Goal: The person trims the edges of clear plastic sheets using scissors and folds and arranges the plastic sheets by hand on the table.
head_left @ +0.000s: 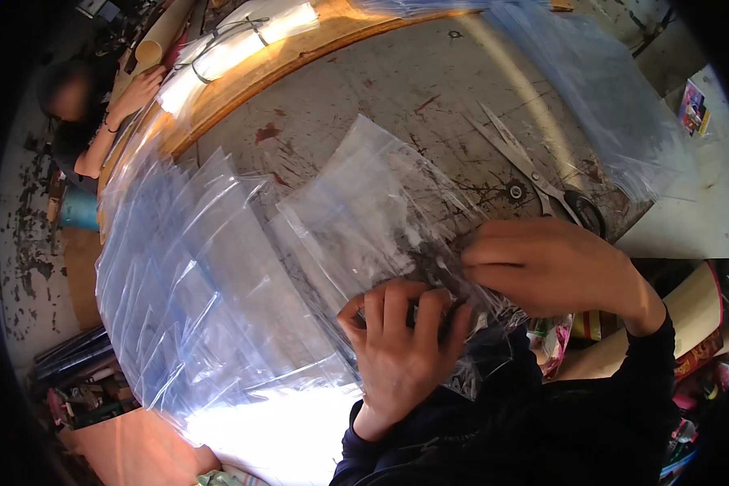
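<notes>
A small stack of clear plastic sheets [356, 202] lies in front of me on the scratched work table [429, 77]. My left hand [409, 340] grips the near end of the stack, fingers bent over it and the tips partly hidden. At the near right edge of the same stack is my right hand [551, 263], its fingers pressed together on the plastic and a little blurred. To the left a larger fan of overlapping clear plastic sheets [194, 283] covers the table, glaring white near its front. Large scissors [535, 174] lie beyond my right hand, blades pointing away.
Bluish plastic sheets [591, 89] are heaped at the far right. A tied plastic bundle [243, 49] rests along the table's wooden rim [316, 49]. At the far left another person's hand [142, 89] touches that side. Rolls and colourful scraps [692, 340] sit at the right.
</notes>
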Demonstrator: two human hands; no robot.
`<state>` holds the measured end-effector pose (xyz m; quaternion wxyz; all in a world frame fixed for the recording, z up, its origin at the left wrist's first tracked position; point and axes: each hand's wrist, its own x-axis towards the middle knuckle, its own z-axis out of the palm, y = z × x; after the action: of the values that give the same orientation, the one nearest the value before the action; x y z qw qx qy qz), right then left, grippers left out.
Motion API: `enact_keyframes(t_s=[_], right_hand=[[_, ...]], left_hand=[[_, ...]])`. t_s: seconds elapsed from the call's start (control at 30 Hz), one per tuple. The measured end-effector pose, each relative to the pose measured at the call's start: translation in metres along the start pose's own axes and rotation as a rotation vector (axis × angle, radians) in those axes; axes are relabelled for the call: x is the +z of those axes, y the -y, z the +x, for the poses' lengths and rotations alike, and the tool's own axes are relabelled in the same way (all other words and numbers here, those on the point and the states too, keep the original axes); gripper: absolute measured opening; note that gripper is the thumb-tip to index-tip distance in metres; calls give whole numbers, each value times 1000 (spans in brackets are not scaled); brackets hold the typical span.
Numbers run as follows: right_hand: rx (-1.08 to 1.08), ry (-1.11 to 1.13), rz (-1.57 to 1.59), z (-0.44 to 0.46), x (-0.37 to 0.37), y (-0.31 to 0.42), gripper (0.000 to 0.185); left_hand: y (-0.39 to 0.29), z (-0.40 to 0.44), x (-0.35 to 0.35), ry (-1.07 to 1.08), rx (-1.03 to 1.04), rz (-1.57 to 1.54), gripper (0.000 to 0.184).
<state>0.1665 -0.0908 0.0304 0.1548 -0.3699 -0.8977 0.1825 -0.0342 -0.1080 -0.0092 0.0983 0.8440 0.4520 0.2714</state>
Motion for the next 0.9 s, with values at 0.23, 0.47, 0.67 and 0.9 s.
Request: enact_keyframes(t_s=[0.23, 0.47, 0.67, 0.9], right_hand=[[290, -116, 84, -77, -7, 25, 22], [676, -510, 80, -93, 21, 52, 23], [823, -598, 77, -91, 45, 64, 22], [884, -727, 307, -91, 68, 64, 18]], left_hand=[[-4, 3, 0, 30, 115, 85, 32], [-4, 3, 3, 42, 124, 86, 33], [0, 0, 6, -33, 130, 82, 27], [5, -9, -1, -165, 231, 7, 25]])
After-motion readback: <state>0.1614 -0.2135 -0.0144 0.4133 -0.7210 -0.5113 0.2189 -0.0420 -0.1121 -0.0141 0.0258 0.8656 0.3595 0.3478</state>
